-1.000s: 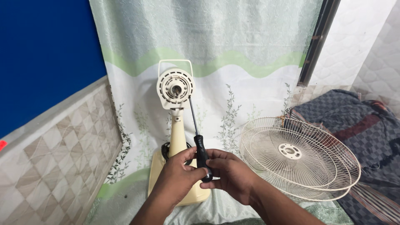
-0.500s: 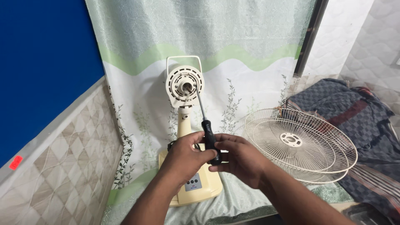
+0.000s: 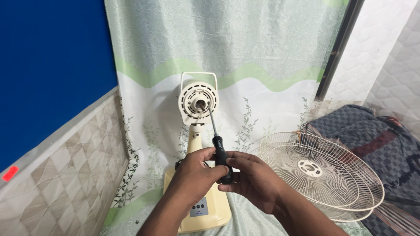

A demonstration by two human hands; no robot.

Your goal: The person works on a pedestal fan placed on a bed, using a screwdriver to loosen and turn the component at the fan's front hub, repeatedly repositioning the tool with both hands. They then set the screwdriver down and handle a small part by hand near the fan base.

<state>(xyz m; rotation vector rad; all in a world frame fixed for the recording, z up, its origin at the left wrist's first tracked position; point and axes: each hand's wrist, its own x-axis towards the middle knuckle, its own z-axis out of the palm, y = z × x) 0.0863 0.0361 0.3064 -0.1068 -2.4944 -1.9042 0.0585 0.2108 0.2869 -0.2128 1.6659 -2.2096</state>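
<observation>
Since a moment ago my left hand (image 3: 197,168) and right hand (image 3: 251,181) stay gripping the black-handled screwdriver (image 3: 222,157), tip at the fan motor (image 3: 199,101).

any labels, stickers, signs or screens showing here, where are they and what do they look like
Control panel label: on the cream fan base, below the left hand; small pale grey rectangle with round buttons and a dark mark under them.
Red sticker: on the grey ledge atop the tiled wall, far left; small bright red slanted rectangle.
Marking on the screwdriver handle: small and light on black, held by both hands, right hand.
No screens or packages.
</observation>
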